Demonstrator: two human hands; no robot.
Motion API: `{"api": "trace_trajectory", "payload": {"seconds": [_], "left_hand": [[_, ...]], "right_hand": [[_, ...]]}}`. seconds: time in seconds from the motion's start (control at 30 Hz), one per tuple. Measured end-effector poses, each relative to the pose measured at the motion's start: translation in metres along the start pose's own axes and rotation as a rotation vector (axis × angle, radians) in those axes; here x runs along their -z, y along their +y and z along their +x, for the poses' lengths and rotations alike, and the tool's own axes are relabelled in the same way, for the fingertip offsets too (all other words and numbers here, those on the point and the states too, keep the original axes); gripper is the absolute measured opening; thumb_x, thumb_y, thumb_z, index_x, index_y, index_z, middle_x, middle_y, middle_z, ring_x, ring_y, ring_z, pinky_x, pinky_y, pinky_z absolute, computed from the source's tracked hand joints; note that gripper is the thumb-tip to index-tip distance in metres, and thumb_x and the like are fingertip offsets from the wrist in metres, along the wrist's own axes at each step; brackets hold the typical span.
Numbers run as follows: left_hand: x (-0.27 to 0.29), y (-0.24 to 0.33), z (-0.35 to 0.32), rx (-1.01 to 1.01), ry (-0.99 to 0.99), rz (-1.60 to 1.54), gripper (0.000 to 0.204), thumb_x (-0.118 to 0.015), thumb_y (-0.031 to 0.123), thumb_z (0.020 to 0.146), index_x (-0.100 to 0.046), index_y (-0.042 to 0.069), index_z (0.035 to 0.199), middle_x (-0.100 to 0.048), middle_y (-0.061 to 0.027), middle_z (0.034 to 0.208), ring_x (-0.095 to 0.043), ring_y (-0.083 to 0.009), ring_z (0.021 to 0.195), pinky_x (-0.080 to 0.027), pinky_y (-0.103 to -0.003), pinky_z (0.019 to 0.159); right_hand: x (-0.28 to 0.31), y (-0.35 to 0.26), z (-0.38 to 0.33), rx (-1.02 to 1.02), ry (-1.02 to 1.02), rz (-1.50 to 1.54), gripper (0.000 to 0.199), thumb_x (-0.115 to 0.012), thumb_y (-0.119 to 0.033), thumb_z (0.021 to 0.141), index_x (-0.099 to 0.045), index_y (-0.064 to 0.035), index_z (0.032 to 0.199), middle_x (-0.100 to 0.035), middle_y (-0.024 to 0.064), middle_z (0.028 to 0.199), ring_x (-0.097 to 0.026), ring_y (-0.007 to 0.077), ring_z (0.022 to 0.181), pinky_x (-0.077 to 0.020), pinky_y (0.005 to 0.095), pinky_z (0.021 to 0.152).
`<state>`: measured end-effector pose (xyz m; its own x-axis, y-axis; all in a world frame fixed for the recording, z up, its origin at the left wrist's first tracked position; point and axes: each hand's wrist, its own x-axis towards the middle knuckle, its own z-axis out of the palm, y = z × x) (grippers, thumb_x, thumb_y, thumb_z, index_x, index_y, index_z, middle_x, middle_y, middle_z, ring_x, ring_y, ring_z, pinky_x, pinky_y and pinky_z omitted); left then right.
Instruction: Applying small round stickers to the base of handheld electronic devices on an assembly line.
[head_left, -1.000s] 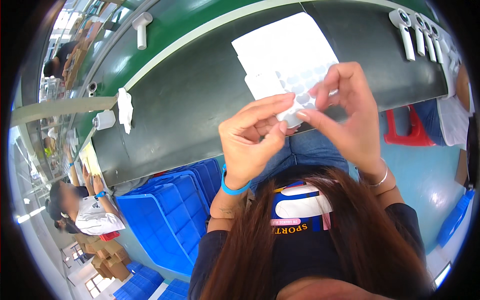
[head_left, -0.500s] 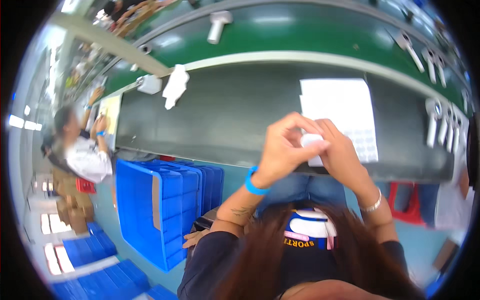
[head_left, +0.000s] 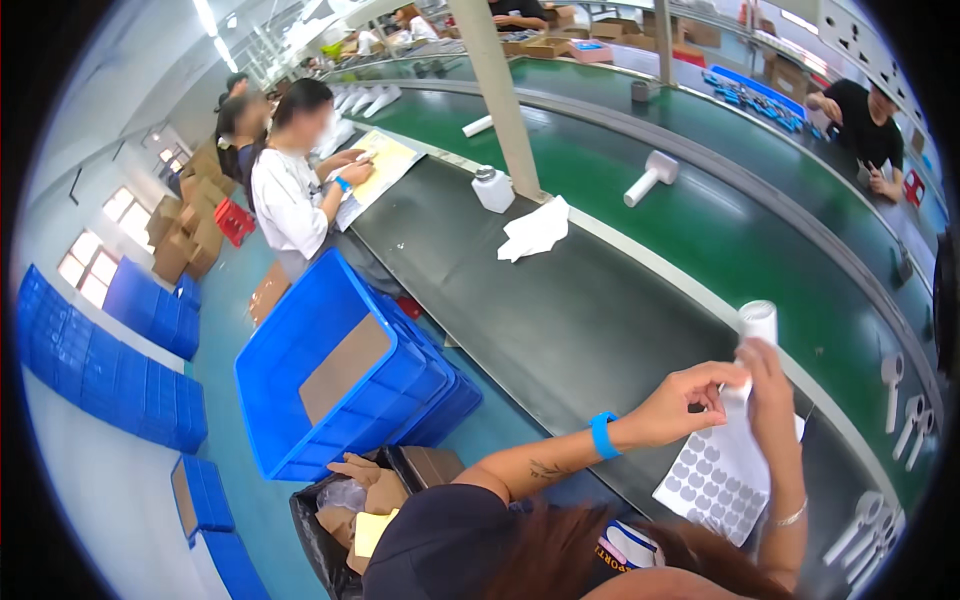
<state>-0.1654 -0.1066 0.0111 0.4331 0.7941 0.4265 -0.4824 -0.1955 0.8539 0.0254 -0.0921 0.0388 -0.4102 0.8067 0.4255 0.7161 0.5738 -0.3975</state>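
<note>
My right hand point(head_left: 768, 405) is wrapped round the handle of a white handheld device point(head_left: 758, 320). Its round, ribbed-looking head sticks up past the fingers, pointing away from me. From the left, my left hand point(head_left: 685, 402) meets the handle with curled fingers, its fingertips against it. Whether a small piece sits under those fingertips cannot be made out. Beneath the hands, a white sheet with rows of grey round stickers point(head_left: 712, 490) lies on the dark work table point(head_left: 470, 300), partly covered by my right hand and forearm.
On the table stand a white bottle point(head_left: 492, 190) and crumpled white cloth point(head_left: 535, 230). A green conveyor point(head_left: 600, 150) carries similar white devices point(head_left: 652, 178). Blue crates point(head_left: 330, 370) and a bin of scraps point(head_left: 350, 510) stand left. A co-worker in white point(head_left: 290, 195) sits farther along.
The view has swung to the left, bringing the crates, bin and co-workers further in. The white device, mostly hidden between my hands before, now shows its head above my right hand.
</note>
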Motion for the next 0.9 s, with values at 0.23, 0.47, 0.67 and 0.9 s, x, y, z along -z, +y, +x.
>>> {"api": "trace_trajectory", "payload": {"seconds": [0.23,0.47,0.67,0.9], "left_hand": [[0.010,-0.024,-0.009,0.173,0.062,0.280,0.033,-0.059,-0.004,0.082,-0.060,0.002,0.114,-0.054,-0.0124,0.125,-0.062,-0.0114,0.086,-0.053,-0.025,0.071],[0.022,-0.048,-0.025,0.186,-0.006,0.498,0.023,-0.063,0.001,0.082,-0.064,0.001,0.105,-0.063,-0.0117,0.112,-0.062,-0.0174,0.097,-0.052,-0.027,0.077],[0.017,-0.051,-0.021,0.088,-0.137,0.895,0.034,-0.076,0.010,0.068,-0.066,0.007,0.100,-0.062,-0.0116,0.115,-0.055,-0.0332,0.105,-0.044,-0.042,0.091],[-0.022,-0.061,-0.016,0.021,-0.478,1.017,0.076,-0.082,0.021,0.062,-0.048,0.008,0.129,-0.045,-0.0157,0.136,-0.041,-0.0361,0.126,-0.030,-0.044,0.107]], "right_hand": [[-0.009,0.207,0.050,-0.289,0.039,-0.582,0.043,-0.045,0.010,0.077,-0.050,-0.0025,0.118,-0.047,0.0178,0.133,-0.053,0.0410,0.105,-0.0456,0.0416,0.088],[0.008,0.195,0.009,-0.189,0.160,-0.344,0.068,-0.044,0.012,0.077,-0.038,-0.0178,0.138,-0.037,0.0219,0.140,-0.051,0.0444,0.109,-0.0463,0.0460,0.087],[0.023,0.069,-0.084,-0.438,0.177,0.071,0.025,-0.059,-0.001,0.082,-0.060,-0.0024,0.107,-0.062,0.0138,0.102,-0.061,0.0229,0.087,-0.0487,0.0309,0.074],[-0.020,-0.029,-0.142,-0.653,0.203,0.276,0.015,-0.064,-0.005,0.079,-0.065,-0.0017,0.094,-0.063,0.0102,0.088,-0.060,0.0184,0.074,-0.0465,0.0273,0.065]]}}
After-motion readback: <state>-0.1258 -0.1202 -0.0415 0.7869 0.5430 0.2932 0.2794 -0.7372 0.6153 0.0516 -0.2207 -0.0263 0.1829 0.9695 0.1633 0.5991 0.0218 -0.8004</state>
